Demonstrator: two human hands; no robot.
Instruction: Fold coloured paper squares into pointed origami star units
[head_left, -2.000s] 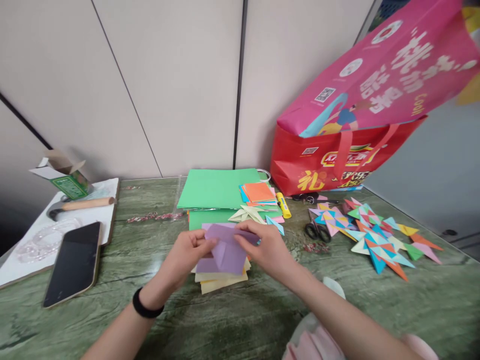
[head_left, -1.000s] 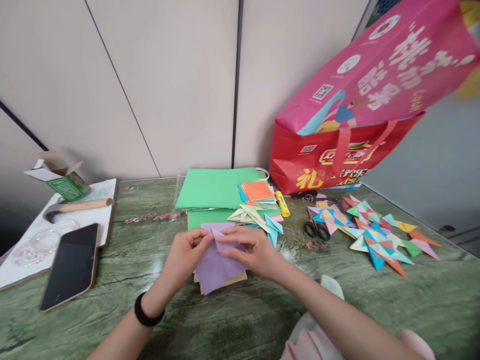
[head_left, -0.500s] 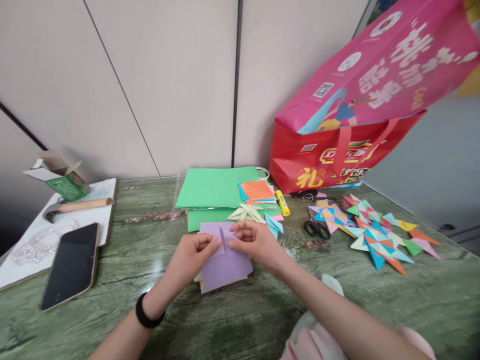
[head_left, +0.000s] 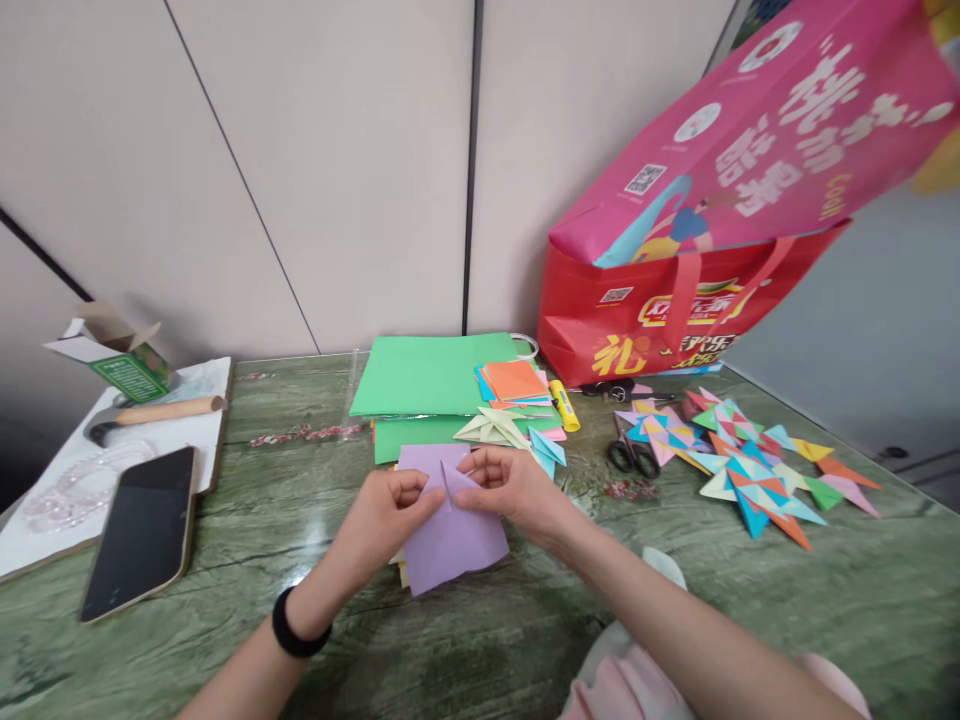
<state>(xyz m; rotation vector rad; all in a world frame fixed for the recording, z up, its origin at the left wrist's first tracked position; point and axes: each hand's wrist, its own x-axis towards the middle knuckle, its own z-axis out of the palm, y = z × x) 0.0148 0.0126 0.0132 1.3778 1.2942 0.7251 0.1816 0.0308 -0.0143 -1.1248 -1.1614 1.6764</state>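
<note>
My left hand (head_left: pixel 399 508) and my right hand (head_left: pixel 506 490) face each other at the middle of the table, each closed in a pinch. Between them is a small folded purple paper (head_left: pixel 448 489) with a raised crease standing up at its centre. Fingers and thumbs cover its side edges. Directly below lies a larger purple sheet (head_left: pixel 456 555), close in colour, so where one ends and the other begins is hard to make out. Pale yellow paper (head_left: pixel 403 574) peeks out at the lower left.
Behind my hands lie green paper sheets (head_left: pixel 427 372), small coloured squares (head_left: pixel 514 380), a pale folded paper piece (head_left: pixel 491 426) and a yellow glue stick (head_left: pixel 565 406). Rightward are scissors (head_left: pixel 634 457), folded paper stars (head_left: pixel 757 478) and a red bag (head_left: pixel 577 335). A phone (head_left: pixel 140 533) and hammer-like tool (head_left: pixel 154 411) sit left.
The larger purple sheet has turned slightly and shifted toward me and right. Its lower left corner uncovers the yellow paper differently. Both hands keep their pinch, barely moved.
</note>
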